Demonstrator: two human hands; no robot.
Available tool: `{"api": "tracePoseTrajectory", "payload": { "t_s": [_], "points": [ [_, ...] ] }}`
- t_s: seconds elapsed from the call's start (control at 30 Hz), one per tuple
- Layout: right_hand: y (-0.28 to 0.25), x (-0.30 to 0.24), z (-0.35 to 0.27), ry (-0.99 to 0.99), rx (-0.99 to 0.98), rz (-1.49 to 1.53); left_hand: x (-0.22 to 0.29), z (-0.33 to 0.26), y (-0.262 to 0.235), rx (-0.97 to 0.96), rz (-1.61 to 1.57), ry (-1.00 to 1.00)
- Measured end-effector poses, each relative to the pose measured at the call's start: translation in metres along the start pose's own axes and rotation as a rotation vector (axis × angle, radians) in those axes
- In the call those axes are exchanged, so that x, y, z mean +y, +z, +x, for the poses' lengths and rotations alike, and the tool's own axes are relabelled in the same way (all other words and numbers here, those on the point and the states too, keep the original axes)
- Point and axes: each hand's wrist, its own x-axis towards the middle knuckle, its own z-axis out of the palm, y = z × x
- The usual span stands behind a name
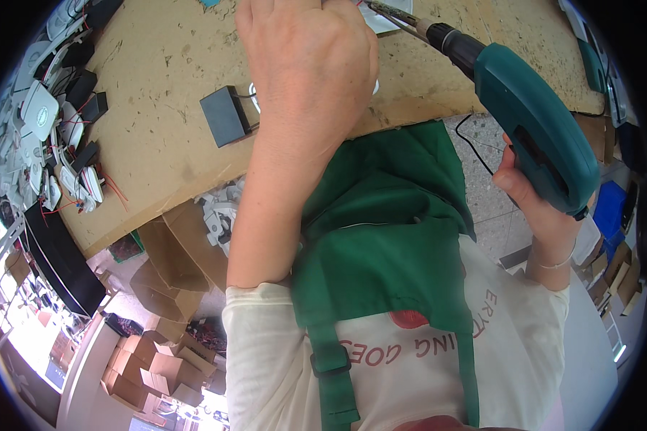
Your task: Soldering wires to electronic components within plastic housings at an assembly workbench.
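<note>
A bare left hand [309, 61], fingertips cropped by the upper edge, hides most of a white, round-edged object [254, 98]. The thin, dark-nosed tip of a teal, thick-bodied hand tool [521, 108] runs to that edge, any contact unseen; its body covers several fingers of the bare right hand [543, 212].

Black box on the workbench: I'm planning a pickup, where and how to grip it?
Likely by opposite sides of the black box, from the left: it is block-shaped, uncrowded on that side, with the left hand close on its right.
</note>
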Motion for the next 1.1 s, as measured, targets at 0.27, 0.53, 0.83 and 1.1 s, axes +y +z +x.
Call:
{"api": "tracePoseTrajectory", "payload": {
  "t_s": [0.27, 0.53, 0.83, 1.1],
  "points": [
    [0.001, 0.002, 0.000, 0.011, 0.001, -0.019, 0.000, 0.000, -0.001, -0.007, -0.004, 0.003],
    [-0.003, 0.002, -0.005, 0.046, 0.037, 0.125, 0.000, -0.001, -0.002, -0.004, -0.011, -0.002],
    [-0.011, 0.003, -0.011, 0.065, -0.026, 0.267, 0.003, -0.001, -0.008, -0.028, 0.022, -0.020],
    [-0.015, 0.015, -0.025, 0.053, 0.039, 0.424, 0.012, 0.002, -0.015, -0.053, 0.038, -0.057]
  ]
}}
